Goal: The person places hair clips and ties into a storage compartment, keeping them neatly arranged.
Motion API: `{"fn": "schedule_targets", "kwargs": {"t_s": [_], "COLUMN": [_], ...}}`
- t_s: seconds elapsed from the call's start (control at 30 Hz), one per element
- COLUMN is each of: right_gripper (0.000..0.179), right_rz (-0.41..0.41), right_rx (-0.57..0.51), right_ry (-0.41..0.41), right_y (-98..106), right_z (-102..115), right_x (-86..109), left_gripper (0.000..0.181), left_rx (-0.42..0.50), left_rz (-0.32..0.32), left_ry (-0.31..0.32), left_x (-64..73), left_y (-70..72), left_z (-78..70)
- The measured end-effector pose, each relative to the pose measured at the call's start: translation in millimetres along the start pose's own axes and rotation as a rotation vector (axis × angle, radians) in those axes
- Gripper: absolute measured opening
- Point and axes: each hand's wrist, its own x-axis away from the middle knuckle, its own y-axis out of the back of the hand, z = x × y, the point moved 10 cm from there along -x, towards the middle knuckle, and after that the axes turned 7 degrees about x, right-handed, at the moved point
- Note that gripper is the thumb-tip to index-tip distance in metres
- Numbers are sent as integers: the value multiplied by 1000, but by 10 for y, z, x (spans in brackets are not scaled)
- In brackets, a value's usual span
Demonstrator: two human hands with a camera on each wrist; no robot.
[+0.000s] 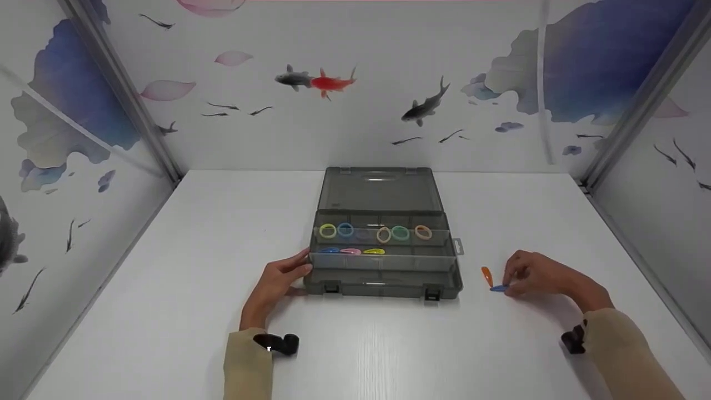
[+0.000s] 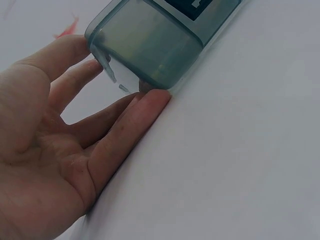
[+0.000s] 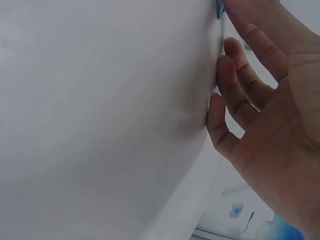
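Observation:
A grey translucent storage box [image 1: 383, 290] stands on the table with its lid [image 1: 383, 191] folded back. My left hand [image 1: 276, 283] touches the box's left end, its fingertips against the end wall [image 2: 150, 50] in the left wrist view. Beyond the box's right side, my right hand [image 1: 536, 273] pinches a blue snap hair clip [image 1: 498, 288] low over the table. In the right wrist view the blue clip [image 3: 219, 9] shows only at the top edge, by the thumb and forefinger. An orange hair clip [image 1: 487, 276] lies just left of these fingers.
In the box's back row sit several hair ties, among them a yellow one [image 1: 328, 231] and a green one [image 1: 400, 233]. The middle row holds a blue clip [image 1: 330, 250], a pink clip [image 1: 350, 251] and a yellow clip [image 1: 374, 251]. Printed walls enclose the white table [image 1: 366, 355].

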Motion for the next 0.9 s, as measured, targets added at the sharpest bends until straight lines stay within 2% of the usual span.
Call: {"fn": "schedule_targets", "kwargs": {"t_s": [0.13,0.27,0.53,0.9], "right_gripper": [14,15,10,12], "right_rz": [3,-25,-145,-333], "right_rx": [-14,-52,-16,-13], "right_ry": [-13,-4,62,92], "right_y": [0,83,341,550], "right_z": [30,108,432,905], "right_x": [18,26,-86,-336], "left_gripper": [53,53,53,53], "left_rx": [5,6,-5,-7], "left_rz": [3,7,-2,-4], "left_ry": [9,9,15,9], "left_x": [-1,-1,-2,-6], "left_y": [3,3,12,3], "left_z": [15,19,34,18]}}
